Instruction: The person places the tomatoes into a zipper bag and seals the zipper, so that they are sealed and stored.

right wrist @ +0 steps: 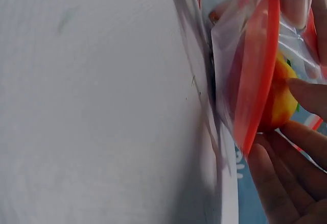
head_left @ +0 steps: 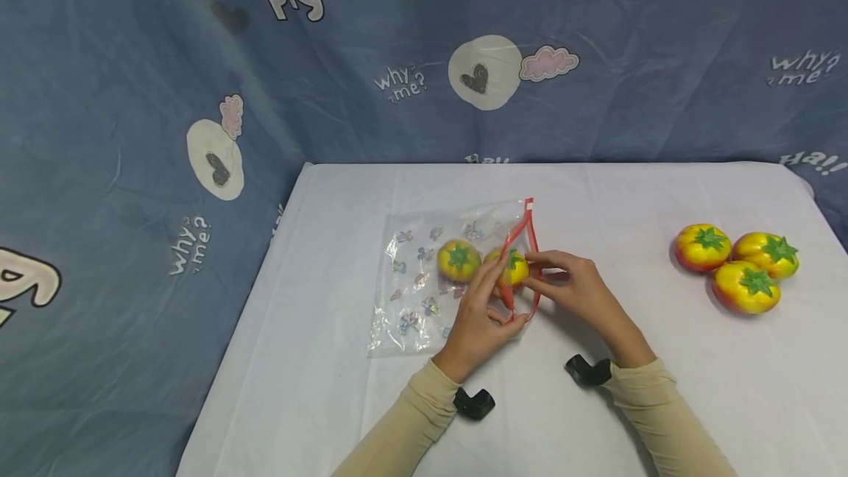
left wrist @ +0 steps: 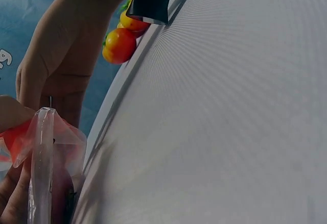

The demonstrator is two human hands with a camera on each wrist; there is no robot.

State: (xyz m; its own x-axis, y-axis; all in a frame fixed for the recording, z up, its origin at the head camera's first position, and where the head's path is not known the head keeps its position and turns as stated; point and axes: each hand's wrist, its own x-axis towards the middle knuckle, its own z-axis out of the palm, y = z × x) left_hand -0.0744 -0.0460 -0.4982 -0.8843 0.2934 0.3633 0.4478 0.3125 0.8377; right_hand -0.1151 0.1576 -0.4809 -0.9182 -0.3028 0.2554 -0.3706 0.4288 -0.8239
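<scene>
Two bare hands work at a clear printed bag (head_left: 424,234) lying on a white-covered bench (head_left: 298,403). The left hand (head_left: 478,326) pinches the bag's red-edged mouth (head_left: 529,205) between thumb and fingers. The right hand (head_left: 583,289), just beside it, pinches a yellow-and-red fruit (head_left: 519,269) with a green crown, thumb on one side and fingers on the other; this fruit sits in the opening between the hands, partly behind the red edge. A second fruit (head_left: 458,261) lies inside the bag, beyond the left hand and slightly to its left. Three similar fruits (head_left: 738,271) rest together on the bench, well apart to the right of the right hand. Beyond both hands hangs a blue patterned cloth (head_left: 371,6).
</scene>
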